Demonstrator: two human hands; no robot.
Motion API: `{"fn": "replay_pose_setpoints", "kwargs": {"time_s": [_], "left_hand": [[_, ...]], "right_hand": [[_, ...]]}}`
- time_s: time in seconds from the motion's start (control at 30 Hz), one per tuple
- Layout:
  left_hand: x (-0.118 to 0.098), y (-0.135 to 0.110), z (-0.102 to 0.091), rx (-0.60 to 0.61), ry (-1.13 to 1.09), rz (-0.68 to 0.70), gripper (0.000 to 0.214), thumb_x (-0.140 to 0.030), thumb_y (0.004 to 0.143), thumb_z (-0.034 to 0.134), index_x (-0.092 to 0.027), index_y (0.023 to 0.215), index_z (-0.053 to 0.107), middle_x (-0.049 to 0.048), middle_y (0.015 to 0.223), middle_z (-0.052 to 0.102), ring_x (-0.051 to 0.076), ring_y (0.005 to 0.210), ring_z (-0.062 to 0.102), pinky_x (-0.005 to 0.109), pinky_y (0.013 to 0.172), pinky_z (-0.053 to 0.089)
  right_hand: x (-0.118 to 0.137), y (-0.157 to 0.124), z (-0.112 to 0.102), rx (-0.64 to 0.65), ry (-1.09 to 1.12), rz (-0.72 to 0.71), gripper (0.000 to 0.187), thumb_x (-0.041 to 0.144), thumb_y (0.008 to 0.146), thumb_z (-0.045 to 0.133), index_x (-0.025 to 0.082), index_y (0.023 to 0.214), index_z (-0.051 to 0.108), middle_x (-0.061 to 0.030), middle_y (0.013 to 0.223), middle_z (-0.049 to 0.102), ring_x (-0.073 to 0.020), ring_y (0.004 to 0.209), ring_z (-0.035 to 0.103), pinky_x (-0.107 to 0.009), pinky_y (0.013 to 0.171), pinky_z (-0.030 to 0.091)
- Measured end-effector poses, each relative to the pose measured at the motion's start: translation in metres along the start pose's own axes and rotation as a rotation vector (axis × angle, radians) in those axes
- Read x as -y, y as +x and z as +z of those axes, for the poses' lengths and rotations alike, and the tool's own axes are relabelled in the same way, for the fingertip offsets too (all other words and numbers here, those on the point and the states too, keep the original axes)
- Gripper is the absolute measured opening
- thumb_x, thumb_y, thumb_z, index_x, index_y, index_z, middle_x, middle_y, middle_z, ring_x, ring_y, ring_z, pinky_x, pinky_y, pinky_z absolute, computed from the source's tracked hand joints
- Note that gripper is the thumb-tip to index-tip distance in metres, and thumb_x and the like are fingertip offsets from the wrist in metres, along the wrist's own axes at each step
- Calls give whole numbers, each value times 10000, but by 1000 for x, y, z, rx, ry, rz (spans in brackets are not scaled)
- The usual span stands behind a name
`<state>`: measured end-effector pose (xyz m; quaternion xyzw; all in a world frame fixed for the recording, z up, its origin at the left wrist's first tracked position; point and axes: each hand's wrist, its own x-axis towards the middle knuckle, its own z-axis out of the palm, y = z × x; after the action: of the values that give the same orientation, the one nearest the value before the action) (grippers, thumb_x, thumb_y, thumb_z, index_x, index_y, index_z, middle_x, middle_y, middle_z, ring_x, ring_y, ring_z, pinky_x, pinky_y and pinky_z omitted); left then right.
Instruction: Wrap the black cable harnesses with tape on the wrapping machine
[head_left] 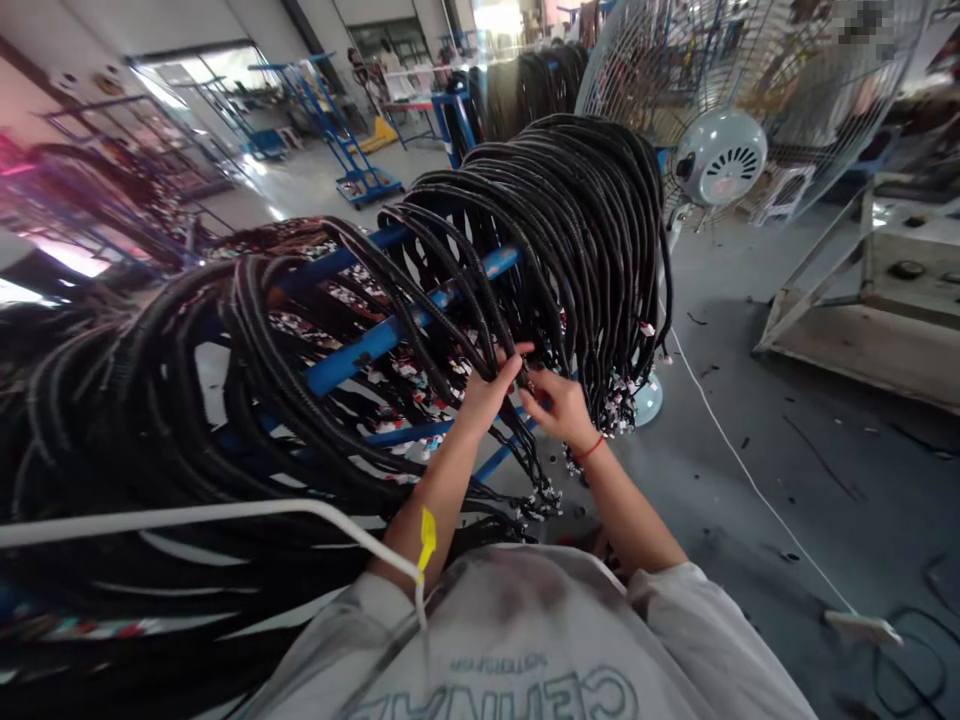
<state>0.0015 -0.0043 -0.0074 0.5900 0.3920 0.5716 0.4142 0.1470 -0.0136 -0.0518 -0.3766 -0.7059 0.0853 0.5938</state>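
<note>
Black sleeved wire harnesses (585, 210) hang in a thick row over a blue rack (352, 362). My left hand (487, 395) is closed around one hanging wire harness (487, 305), thumb on top. Close beside it, my right hand (561, 402) has its fingers bent and pinched at the same harness, just below the left thumb. The exact spot between the right fingertips is too small to make out. Below my hands, the loose ends carry small white connectors (544, 498).
A large grey fan (721, 160) stands behind the rack at the right. On the floor, a white cord runs to a power strip (862, 628). A white tube (225, 510) with a yellow tag crosses the lower left. A metal frame (862, 345) stands at right.
</note>
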Motion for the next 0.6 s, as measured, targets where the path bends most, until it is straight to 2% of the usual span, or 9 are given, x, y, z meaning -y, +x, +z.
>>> {"fn": "replay_pose_setpoints", "kwargs": {"time_s": [0.03,0.1,0.17,0.27,0.3,0.33,0.47,0.53,0.6], "left_hand": [[0,0,-1,12,27,36,460,-632,710,698,-177,749,639,6,704,600,124,619,546,240,561,452],[1,1,-3,34,48,104,446,-619,746,673,-177,701,632,21,744,632,161,748,600,276,732,501],[3,2,-3,16,36,139,407,-591,760,679,-184,784,666,32,832,669,190,876,628,304,860,496],[4,4,2,-10,-22,147,424,-532,761,712,-207,1030,677,47,1011,697,217,1046,623,329,949,478],[4,5,4,-3,-42,145,444,-523,766,712,-211,1079,667,46,1004,700,215,1037,629,332,944,483],[4,5,6,11,-62,143,461,-522,774,705,-211,1112,660,39,950,702,205,982,644,329,918,496],[5,11,13,27,-86,119,459,-524,785,694,-200,1110,676,-17,672,613,129,642,592,275,711,520],[5,14,15,-20,-40,109,430,-502,771,714,-204,1081,691,-8,736,639,108,601,566,260,668,511],[4,17,14,-44,20,116,442,-482,757,734,-214,1105,686,21,914,686,120,681,603,267,715,520]], "right_hand": [[1,-1,2,15,31,-4,282,402,928,491,177,985,650,5,680,561,-123,592,514,-236,609,403],[0,1,5,-110,2,126,330,408,962,433,170,1066,635,-3,688,575,-129,593,521,-238,602,398],[-3,7,7,-202,-64,251,361,425,966,427,153,1092,627,3,652,564,-132,571,511,-239,582,378],[-7,13,7,-1,-40,148,393,453,967,418,159,869,660,2,598,540,-127,556,504,-239,576,358],[-8,14,6,27,-26,115,427,452,977,390,162,808,655,-3,599,540,-125,559,505,-238,579,358],[-10,15,5,-7,-31,120,450,449,985,364,162,797,655,-6,601,540,-124,559,503,-238,580,359],[-25,23,1,-328,-188,372,374,428,945,463,122,1039,657,11,594,537,-126,538,495,-238,570,354],[-32,25,-1,-286,-228,417,324,403,893,555,123,1011,668,18,574,535,-127,521,495,-239,559,343],[-34,23,-3,-105,-164,322,277,394,876,575,144,925,685,13,581,555,-126,525,509,-237,561,352]]}}
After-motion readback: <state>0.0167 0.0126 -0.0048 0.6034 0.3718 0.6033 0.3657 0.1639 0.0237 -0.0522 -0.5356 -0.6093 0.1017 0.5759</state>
